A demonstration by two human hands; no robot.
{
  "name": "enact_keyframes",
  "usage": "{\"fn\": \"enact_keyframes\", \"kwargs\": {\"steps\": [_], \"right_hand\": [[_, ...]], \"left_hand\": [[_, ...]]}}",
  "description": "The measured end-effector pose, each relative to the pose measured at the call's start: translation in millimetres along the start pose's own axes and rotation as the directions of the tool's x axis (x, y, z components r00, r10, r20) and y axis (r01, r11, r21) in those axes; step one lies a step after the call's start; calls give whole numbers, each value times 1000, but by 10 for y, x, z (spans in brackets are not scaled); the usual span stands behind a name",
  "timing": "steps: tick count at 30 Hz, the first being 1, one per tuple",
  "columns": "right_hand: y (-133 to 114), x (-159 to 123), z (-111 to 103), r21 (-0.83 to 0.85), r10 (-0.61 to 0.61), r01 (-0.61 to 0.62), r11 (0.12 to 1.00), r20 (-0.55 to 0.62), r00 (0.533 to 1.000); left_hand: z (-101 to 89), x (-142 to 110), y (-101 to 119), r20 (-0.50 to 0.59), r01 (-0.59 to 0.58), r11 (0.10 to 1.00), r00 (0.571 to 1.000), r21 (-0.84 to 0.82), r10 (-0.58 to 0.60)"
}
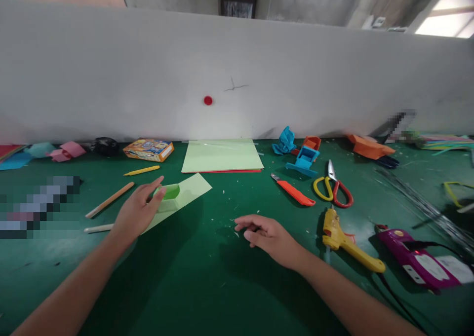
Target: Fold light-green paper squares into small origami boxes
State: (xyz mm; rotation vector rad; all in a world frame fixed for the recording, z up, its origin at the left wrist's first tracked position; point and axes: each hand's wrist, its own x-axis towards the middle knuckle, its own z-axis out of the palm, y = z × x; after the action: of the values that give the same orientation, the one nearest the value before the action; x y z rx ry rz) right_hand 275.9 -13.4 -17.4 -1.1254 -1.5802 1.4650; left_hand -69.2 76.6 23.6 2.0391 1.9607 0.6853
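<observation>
My left hand (138,208) rests flat and open on a light green paper sheet (187,190), fingers stretched toward a small green translucent piece (169,192) lying on that sheet. My right hand (267,235) hovers low over the green table (207,277) to the right, fingers loosely curled and apart, holding nothing that I can see. A stack of light green paper over red sheets (222,156) lies farther back by the wall.
Two wooden sticks (110,199) and a yellow pencil (141,170) lie left. An orange box (148,149), orange cutter (294,191), scissors (333,187), yellow glue gun (344,241), purple tool (414,257), blue paper shapes (304,159) and wires (425,205) surround the middle.
</observation>
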Motion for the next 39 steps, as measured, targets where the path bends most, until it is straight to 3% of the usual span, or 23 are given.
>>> {"fn": "enact_keyframes", "kwargs": {"steps": [3, 5, 8, 11, 20, 25, 29, 31, 35, 39], "right_hand": [[-2, -3, -5, -16, 1, 0, 1000, 10, 1000], [-2, -3, -5, -16, 6, -5, 1000, 13, 1000], [-4, -3, -2, -25, 18, -18, 1000, 10, 1000], [-4, 0, 4, -45, 28, -27, 999, 7, 1000], [14, 21, 12, -58, 31, -31, 998, 2, 1000], [-6, 18, 7, -51, 25, -24, 998, 11, 1000], [-4, 20, 7, -43, 18, -17, 999, 19, 1000], [4, 21, 6, -33, 12, -11, 999, 24, 1000], [14, 22, 5, -31, 14, -13, 999, 26, 1000], [14, 24, 2, -26, 22, -21, 999, 33, 999]], "left_hand": [[31, -16, -28, 29, 26, 995, 999, -94, -24], [42, -38, -30, 108, 33, 990, 994, -137, -19], [85, -79, 12, 178, -23, 999, 984, -31, 28], [149, -100, 109, 117, -45, 997, 992, 68, 37], [211, 20, 353, 159, 149, 979, 972, 138, -170], [201, -59, 242, 170, 163, 975, 967, 151, -188], [229, -119, 33, 125, 206, 977, 972, -55, -198], [247, -108, -71, 110, 171, 978, 981, -116, -159], [217, -58, -204, 38, 89, 996, 995, -1, -89], [98, -65, -242, 90, 41, 984, 994, 173, -57]]}}
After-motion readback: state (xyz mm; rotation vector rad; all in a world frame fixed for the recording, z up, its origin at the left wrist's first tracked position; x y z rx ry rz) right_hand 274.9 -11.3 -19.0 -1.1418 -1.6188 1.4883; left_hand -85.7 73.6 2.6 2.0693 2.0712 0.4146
